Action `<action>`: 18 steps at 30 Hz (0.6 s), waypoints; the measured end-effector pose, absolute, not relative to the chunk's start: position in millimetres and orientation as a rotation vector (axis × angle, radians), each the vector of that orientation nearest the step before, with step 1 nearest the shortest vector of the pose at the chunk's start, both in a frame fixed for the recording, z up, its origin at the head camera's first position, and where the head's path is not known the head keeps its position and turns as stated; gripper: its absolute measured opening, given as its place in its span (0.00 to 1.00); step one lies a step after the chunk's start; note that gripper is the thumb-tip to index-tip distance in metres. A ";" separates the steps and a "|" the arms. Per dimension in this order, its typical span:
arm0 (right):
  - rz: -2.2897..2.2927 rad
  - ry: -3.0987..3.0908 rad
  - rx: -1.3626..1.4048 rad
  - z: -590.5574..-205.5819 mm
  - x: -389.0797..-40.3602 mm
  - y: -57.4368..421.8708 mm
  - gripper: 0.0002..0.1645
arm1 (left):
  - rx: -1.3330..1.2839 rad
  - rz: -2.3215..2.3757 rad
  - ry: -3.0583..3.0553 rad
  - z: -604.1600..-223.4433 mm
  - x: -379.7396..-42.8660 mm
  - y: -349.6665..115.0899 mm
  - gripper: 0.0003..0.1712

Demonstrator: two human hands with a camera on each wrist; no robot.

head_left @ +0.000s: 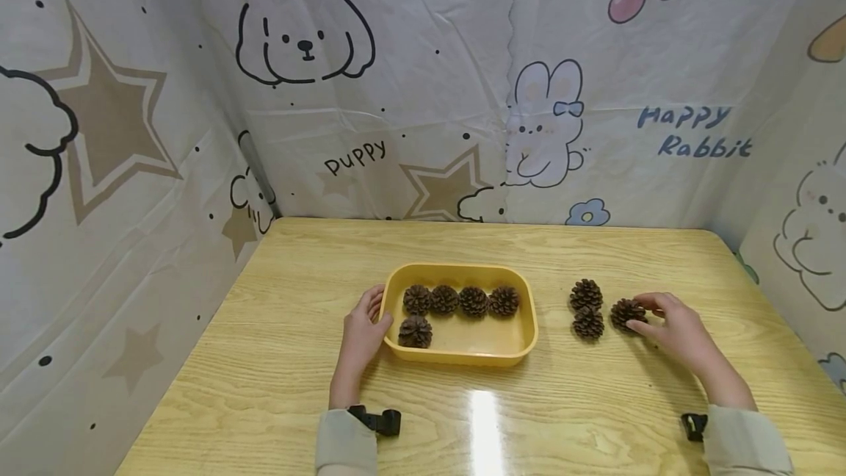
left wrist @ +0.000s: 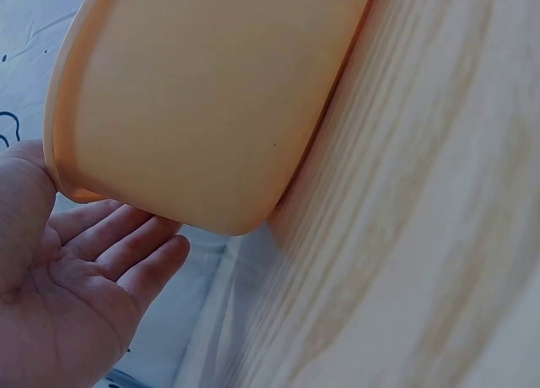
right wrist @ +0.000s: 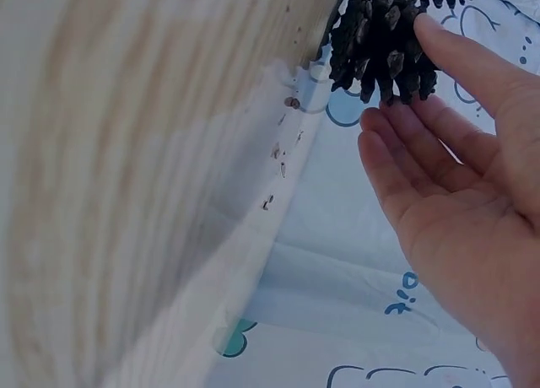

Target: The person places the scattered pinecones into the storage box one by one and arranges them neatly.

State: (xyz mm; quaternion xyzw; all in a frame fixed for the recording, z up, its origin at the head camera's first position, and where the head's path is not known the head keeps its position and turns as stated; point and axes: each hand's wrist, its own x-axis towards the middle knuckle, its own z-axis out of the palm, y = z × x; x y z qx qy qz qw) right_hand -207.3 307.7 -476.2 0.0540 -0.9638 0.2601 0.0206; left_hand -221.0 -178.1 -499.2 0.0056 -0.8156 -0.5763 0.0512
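My left hand (head_left: pixel 363 325) holds the left end of a yellow plastic box (head_left: pixel 472 360), thumb at the rim and fingers along the outside wall. In the left wrist view the box's outer wall (left wrist: pixel 202 110) fills the upper part. Inside the box, several brown pine cones (head_left: pixel 444 300) line the back side, and one more pine cone (head_left: pixel 415 332) sits at the front left. To the right of the box, my right hand (head_left: pixel 677 325) grips a pine cone (head_left: pixel 626 314) between thumb and fingers. That cone (right wrist: pixel 384 46) shows dark and close in the right wrist view.
Two loose pine cones, one (head_left: pixel 585 294) behind the other (head_left: pixel 588 322), lie between the box and my right hand. Small dark crumbs (right wrist: pixel 283 160) dot the wooden table (head_left: pixel 264 358). Printed cloth (head_left: pixel 423 79) walls in the table's back and sides.
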 end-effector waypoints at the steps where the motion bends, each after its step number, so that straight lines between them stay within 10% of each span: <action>1: 0.801 -2.990 0.173 -476.3 -207.2 307.7 0.33 | 0.017 -1.754 -2.481 -499.1 -220.9 -177.9 0.30; 18: 0.769 -2.935 0.185 -475.2 -204.7 305.1 0.30 | 0.025 -1.757 -2.483 -499.0 -220.9 -177.9 0.30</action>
